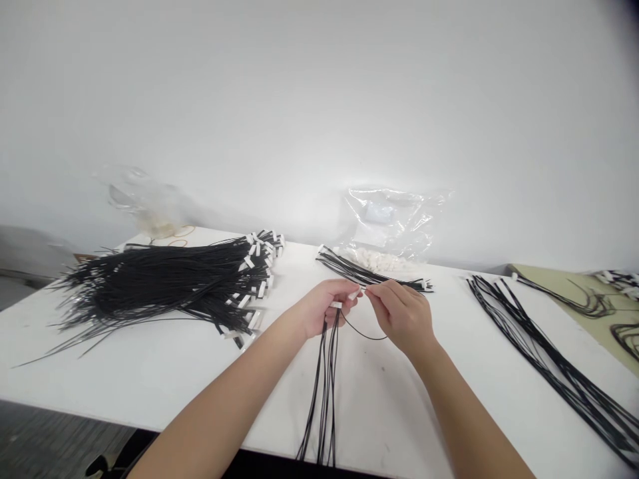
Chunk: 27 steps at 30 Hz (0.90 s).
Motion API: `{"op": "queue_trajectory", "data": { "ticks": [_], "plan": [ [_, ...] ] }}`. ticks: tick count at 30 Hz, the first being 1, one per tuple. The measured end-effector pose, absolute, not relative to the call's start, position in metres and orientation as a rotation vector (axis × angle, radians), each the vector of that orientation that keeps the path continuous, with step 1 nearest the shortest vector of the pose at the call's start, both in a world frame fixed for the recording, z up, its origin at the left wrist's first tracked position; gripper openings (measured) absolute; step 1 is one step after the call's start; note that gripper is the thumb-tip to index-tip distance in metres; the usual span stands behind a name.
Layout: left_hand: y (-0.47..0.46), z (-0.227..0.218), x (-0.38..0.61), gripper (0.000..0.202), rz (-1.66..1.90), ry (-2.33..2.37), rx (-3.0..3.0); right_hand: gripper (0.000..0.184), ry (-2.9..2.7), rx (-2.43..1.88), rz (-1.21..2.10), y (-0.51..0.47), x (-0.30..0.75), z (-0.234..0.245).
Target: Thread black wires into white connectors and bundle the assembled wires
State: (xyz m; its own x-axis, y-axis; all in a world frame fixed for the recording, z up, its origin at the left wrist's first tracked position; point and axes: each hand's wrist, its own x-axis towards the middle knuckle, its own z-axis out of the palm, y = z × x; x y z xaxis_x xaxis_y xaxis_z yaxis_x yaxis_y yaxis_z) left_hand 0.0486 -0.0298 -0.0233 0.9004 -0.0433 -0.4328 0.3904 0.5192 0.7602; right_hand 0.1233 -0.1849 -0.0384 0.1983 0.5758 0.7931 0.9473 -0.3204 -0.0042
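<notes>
My left hand (323, 307) is closed on a small white connector (353, 293) and on a bunch of thin black wires (324, 386) that hang down over the table's front edge. My right hand (399, 313) is closed in a pinch on the end of one black wire (364, 334), which loops below between the hands; its tip meets the connector. Both hands hover just above the white table (150, 372), near its middle.
A big pile of black wires with white connectors (174, 283) lies at left. A smaller bundle (372, 273) and a clear bag of white connectors (389, 233) lie behind the hands. Loose wires (544, 352) stretch at right. Another clear bag (144, 203) sits far left.
</notes>
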Motion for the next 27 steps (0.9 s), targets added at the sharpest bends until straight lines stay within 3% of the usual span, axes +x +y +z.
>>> {"op": "queue_trajectory", "data": {
  "ticks": [13, 19, 27],
  "plan": [
    [-0.032, -0.023, 0.048, 0.024, -0.260, 0.366, 0.976, 0.007, -1.336, -1.967, -0.933, -0.181, 0.122, -0.041],
    [-0.030, -0.029, 0.052, 0.026, -0.170, 0.440, 0.907, 0.024, -1.282, -1.935, -1.162, -0.180, 0.118, -0.039],
    [-0.027, -0.039, 0.057, 0.032, -0.087, 0.556, 0.865, 0.011, -1.842, -1.832, -0.776, -0.173, 0.097, -0.049]
  ]
}}
